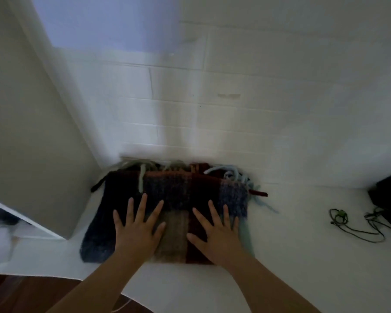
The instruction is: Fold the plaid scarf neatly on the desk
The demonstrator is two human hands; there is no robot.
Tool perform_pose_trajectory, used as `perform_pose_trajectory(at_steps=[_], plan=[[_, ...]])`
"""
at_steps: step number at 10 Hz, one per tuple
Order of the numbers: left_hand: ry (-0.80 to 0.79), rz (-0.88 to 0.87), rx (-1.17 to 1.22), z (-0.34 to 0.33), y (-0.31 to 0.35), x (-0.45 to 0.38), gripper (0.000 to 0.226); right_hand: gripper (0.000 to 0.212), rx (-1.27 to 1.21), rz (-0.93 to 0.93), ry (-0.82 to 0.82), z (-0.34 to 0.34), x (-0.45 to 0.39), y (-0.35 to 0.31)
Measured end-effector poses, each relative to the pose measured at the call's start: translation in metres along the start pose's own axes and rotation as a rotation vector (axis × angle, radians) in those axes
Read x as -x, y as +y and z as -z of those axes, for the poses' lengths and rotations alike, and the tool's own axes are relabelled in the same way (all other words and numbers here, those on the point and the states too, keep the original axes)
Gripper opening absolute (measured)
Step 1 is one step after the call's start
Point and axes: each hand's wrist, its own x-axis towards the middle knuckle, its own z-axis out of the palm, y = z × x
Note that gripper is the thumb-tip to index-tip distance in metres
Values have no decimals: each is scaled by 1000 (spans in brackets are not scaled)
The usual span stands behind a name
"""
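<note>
Taking the plaid scarf [167, 213] as the landmark: it lies as a compact folded block on the white desk [291, 245], pushed up against the painted brick wall [212, 109]. To its left stands a pale panel [32, 132], close beside its dark blue edge. On the scarf's left half rests the left hand [137, 231], flat, fingers spread, gripping nothing. On its right half the right hand [217, 239] lies the same way, palm down and open. Fringe tassels [230, 173] stick out along the far edge and right corner. Well to the right of the scarf lies a tangled cable [357, 224], then a black object [388, 199]. The folding looks essentially done; what seems left is smoothing and perhaps tucking stray fringe.
</note>
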Motion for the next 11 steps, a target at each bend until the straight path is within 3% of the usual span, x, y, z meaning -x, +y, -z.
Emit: perform_pose_trajectory(at_steps=[1,2,3,4,5,6,7,10,11], plan=[[59,-85,38,25,25,-3,59,72,-136,15,107,18,15,11],[129,-236,101,41,67,-8,59,74,-262,-124,259,39,41,51],[114,-405,113,42,111,-8,58,62,-248,-340,301,44,71,124],[79,-515,86,37,151,1,58,66,-172,-598,244,48,90,204],[76,-530,102,28,176,14,60,67,-12,-635,193,59,80,262],[114,-512,95,14,191,21,60,61,137,-489,86,66,52,296],[136,-485,93,5,202,25,59,56,193,-456,89,65,46,318],[187,-446,64,9,222,23,60,54,-29,-1006,300,67,169,370],[124,-424,52,12,212,31,58,45,-195,-853,498,59,178,349]])
